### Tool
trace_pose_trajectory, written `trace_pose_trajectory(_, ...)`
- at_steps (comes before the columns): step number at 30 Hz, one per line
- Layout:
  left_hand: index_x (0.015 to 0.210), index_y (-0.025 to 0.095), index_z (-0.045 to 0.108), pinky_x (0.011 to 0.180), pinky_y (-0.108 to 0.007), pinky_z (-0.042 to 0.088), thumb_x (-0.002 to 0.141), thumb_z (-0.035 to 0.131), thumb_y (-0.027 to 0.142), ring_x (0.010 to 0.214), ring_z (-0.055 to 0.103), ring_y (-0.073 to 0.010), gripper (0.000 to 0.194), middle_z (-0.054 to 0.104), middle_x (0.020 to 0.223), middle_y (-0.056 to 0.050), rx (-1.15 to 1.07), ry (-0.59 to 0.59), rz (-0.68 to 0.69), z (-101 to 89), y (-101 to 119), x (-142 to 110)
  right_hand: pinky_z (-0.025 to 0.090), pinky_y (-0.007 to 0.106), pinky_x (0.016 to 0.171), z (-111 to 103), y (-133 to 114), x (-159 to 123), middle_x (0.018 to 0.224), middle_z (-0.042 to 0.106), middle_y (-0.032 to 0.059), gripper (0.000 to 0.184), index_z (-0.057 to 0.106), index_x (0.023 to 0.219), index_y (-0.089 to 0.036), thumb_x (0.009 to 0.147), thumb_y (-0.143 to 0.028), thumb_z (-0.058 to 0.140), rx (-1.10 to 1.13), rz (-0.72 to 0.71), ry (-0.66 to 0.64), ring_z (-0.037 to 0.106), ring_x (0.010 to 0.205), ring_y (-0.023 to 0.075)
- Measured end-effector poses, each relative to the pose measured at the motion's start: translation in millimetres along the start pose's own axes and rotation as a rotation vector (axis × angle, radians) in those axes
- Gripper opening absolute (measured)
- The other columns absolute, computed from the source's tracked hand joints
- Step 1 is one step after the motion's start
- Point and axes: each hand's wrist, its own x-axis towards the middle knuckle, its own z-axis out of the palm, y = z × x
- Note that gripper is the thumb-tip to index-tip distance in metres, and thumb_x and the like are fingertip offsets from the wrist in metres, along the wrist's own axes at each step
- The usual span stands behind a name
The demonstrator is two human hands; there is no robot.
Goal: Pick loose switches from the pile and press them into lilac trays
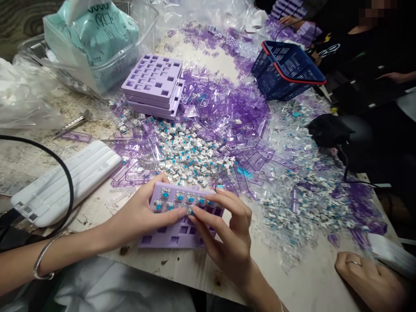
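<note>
A light-purple keyboard plate (175,188) with square holes is tilted in front of me, its top rows filled with blue-stemmed key switches. My left hand (143,219) grips its left side, with the thumb lying across the front. The fingers of my right hand (230,234) are pinched round a key switch (191,210) at the second row, beside the left thumb tip. Below the filled rows, more holed purple plate (159,239) shows; whether it is a separate plate, I cannot tell. Loose key switches (185,151) are heaped just beyond the hands.
Stacked purple plates (152,73) stand behind the heap, near clear purple pieces (224,104). A white power bank (71,182) and black cable (61,160) lie left. A blue basket (282,73) is at the back right. Another person's hand (367,277) rests at the lower right.
</note>
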Motion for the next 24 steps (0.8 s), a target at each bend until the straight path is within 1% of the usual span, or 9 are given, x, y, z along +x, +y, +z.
trace_pose_trajectory(2,0.082,0.022,0.044,0.052,-0.018,0.034,0.076,0.075,0.040,0.057,0.044,-0.0078,0.036,0.049,0.067,0.008,0.029,0.008,0.008,-0.5,1,-1,0.044,0.048,0.098,-1,3,1,0.118,0.053,0.0076,0.021,0.061,0.101,-0.024,0.085,-0.011,0.063,0.048,0.021,-0.010,0.049,0.120,0.0272)
trace_pose_trajectory(5,0.080,0.022,0.044,0.049,-0.018,0.032,0.075,0.075,0.041,0.054,0.042,-0.0074,0.037,0.046,0.064,0.008,0.046,0.010,0.014,-1.2,1,-2,0.040,0.056,0.102,-4,7,4,0.130,0.047,0.0074,0.019,0.062,0.096,-0.025,0.083,-0.013,0.067,0.141,0.055,-0.033,0.042,0.130,0.0307)
trace_pose_trajectory(6,0.080,0.022,0.044,0.048,-0.017,0.032,0.075,0.075,0.041,0.053,0.041,-0.0070,0.037,0.045,0.064,0.008,0.050,0.007,0.020,-1.5,1,-2,0.040,0.057,0.103,-5,8,4,0.132,0.045,0.0078,0.020,0.062,0.097,-0.025,0.083,-0.013,0.067,0.183,0.062,-0.045,0.041,0.131,0.0307)
trace_pose_trajectory(8,0.079,0.022,0.045,0.047,-0.017,0.032,0.075,0.075,0.039,0.053,0.041,-0.0063,0.035,0.045,0.065,0.008,0.062,0.004,0.042,-2.2,0,-2,0.046,0.052,0.099,-5,9,4,0.131,0.046,0.0092,0.024,0.061,0.101,-0.024,0.082,-0.010,0.067,0.275,0.064,-0.073,0.048,0.126,0.0275)
trace_pose_trajectory(11,0.079,0.021,0.045,0.048,-0.016,0.035,0.076,0.075,0.037,0.053,0.043,-0.0054,0.033,0.046,0.066,0.008,0.071,-0.012,0.058,-3.2,-2,-3,0.055,0.041,0.083,-4,9,2,0.121,0.054,0.0096,0.026,0.060,0.104,-0.023,0.083,-0.009,0.065,0.332,0.055,-0.093,0.059,0.108,0.0215)
trace_pose_trajectory(13,0.080,0.022,0.044,0.048,-0.015,0.036,0.077,0.074,0.037,0.052,0.044,-0.0053,0.033,0.046,0.066,0.009,0.059,-0.034,0.048,-3.3,-3,-3,0.055,0.039,0.078,-4,8,1,0.118,0.056,0.0098,0.025,0.061,0.103,-0.022,0.082,-0.008,0.065,0.307,0.042,-0.065,0.060,0.103,0.0213)
trace_pose_trajectory(15,0.086,0.022,0.045,0.048,-0.014,0.037,0.076,0.074,0.037,0.053,0.046,-0.0054,0.034,0.049,0.068,0.009,0.043,-0.030,0.045,-2.7,-3,-3,0.054,0.040,0.078,-4,6,1,0.117,0.057,0.0108,0.026,0.062,0.101,-0.021,0.080,-0.006,0.066,0.267,0.025,-0.028,0.060,0.102,0.0224)
trace_pose_trajectory(19,0.097,0.025,0.043,0.051,-0.013,0.042,0.073,0.078,0.034,0.060,0.053,-0.0063,0.044,0.053,0.074,0.009,0.032,0.059,0.068,-0.3,-4,-3,0.051,0.040,0.078,-2,1,-1,0.116,0.056,0.0129,0.024,0.063,0.100,-0.018,0.079,-0.006,0.067,0.138,0.015,0.026,0.059,0.104,0.0245)
trace_pose_trajectory(24,0.095,0.023,0.049,0.058,-0.013,0.047,0.075,0.078,0.032,0.068,0.057,-0.0071,0.037,0.055,0.078,0.008,0.135,0.077,0.158,-0.8,-8,-2,0.049,0.038,0.078,1,-6,-3,0.115,0.056,0.0124,0.024,0.064,0.101,-0.019,0.081,-0.007,0.067,0.005,-0.019,0.062,0.058,0.103,0.0239)
